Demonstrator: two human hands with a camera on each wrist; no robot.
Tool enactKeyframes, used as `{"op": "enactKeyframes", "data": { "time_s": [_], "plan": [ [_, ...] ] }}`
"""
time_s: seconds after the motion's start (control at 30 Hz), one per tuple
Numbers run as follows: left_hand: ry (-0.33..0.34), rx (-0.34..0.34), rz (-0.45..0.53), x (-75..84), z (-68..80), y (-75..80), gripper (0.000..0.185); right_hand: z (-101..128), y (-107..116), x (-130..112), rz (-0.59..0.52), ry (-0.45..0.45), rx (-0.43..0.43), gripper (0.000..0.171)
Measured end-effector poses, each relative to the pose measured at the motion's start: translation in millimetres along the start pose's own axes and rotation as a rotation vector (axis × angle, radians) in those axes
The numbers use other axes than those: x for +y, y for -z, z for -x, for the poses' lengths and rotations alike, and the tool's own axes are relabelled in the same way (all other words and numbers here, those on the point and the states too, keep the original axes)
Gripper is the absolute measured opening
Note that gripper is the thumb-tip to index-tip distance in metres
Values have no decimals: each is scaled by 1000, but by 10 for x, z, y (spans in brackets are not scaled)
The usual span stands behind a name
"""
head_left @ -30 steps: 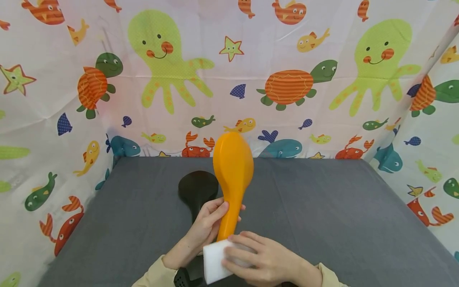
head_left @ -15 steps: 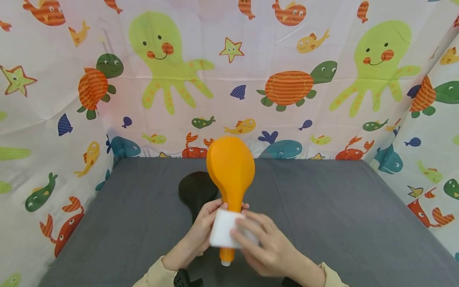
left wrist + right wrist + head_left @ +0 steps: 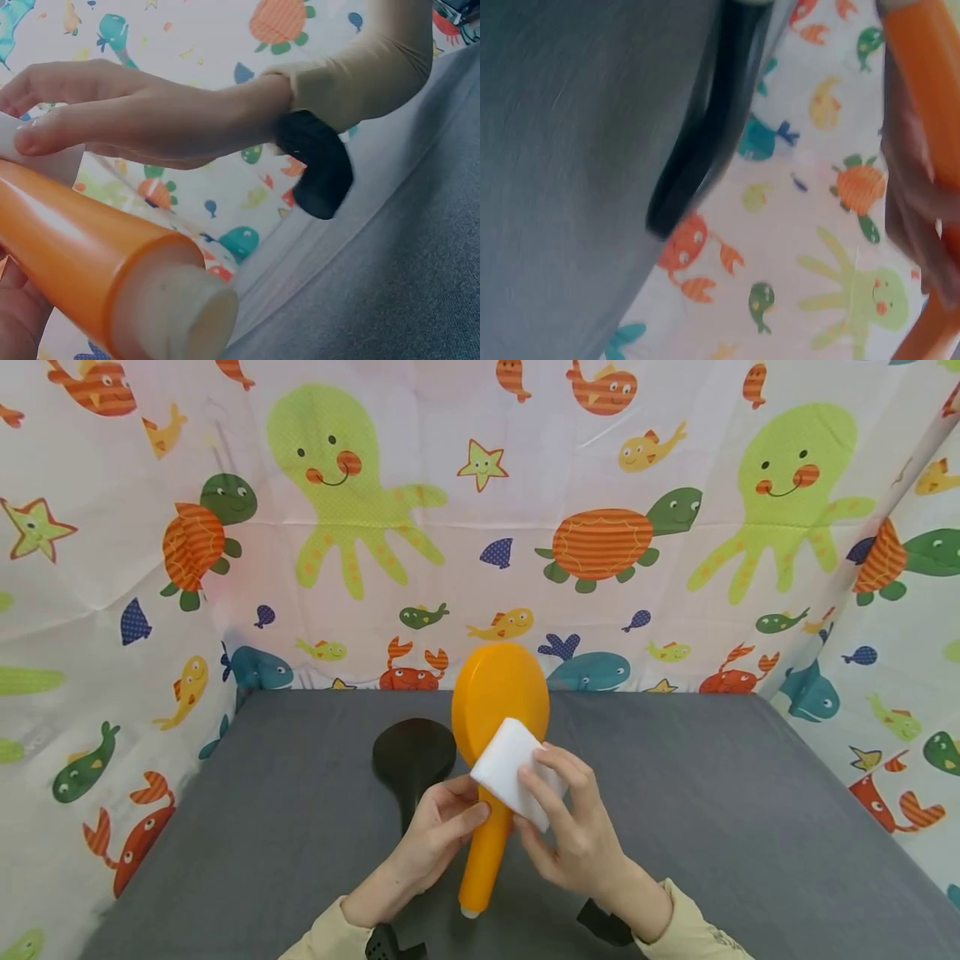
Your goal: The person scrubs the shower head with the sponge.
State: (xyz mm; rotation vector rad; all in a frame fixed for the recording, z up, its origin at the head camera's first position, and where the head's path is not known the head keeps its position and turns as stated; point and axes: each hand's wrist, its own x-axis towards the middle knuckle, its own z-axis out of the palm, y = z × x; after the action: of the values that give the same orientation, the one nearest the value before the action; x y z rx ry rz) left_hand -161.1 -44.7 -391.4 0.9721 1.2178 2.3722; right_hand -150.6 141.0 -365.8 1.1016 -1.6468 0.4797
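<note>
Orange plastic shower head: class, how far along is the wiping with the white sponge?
In hand: the left hand grips the orange plastic shower head by its handle while the right hand presses the white sponge block against its round head. Nothing shows finished. The black shower head lies untouched on the grey tabletop.

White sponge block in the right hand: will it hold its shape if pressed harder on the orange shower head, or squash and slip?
The white sponge block keeps crisp edges under the right hand, so probably firm foam that dents only slightly. It looks light. The orange shower head is glossy and rounded, so the block may skid; the left hand steadies the handle.
</note>
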Motion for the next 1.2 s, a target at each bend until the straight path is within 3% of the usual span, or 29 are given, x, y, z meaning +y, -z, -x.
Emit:
{"op": "enactKeyframes", "data": {
  "time_s": [0.1,0.27,0.37,0.47,0.63,0.73,0.83,0.97,1.07,1.13,1.2],
  "plan": [
    [-26,-6,20,11,0,4,28,48,-15,-64,-17,39,-26,31],
    [-43,-41,114,39,-16,48,35,221,8,-168,-88,357,-231,28],
    [-16,-36,136,44,-26,61,37,287,28,-153,-98,459,-333,29],
    [-7,-54,115,31,-18,50,35,254,19,-45,-61,415,-266,31],
    [4,-77,63,22,-9,10,31,94,-7,87,-1,100,-47,32],
    [8,-78,48,35,-12,-9,33,66,-12,45,2,-4,-11,32],
    [13,-68,53,53,-2,-14,34,128,-31,-41,-25,83,-52,30],
    [27,-28,94,67,-3,-3,36,295,-26,-193,-72,290,-259,28],
    [44,9,88,65,-18,12,36,374,-13,-233,-81,383,-371,27],
    [66,26,83,55,-18,21,35,368,-16,-186,-73,384,-346,28],
    [83,36,76,42,-6,25,33,314,-25,-101,-55,328,-256,29]
  ]
}}
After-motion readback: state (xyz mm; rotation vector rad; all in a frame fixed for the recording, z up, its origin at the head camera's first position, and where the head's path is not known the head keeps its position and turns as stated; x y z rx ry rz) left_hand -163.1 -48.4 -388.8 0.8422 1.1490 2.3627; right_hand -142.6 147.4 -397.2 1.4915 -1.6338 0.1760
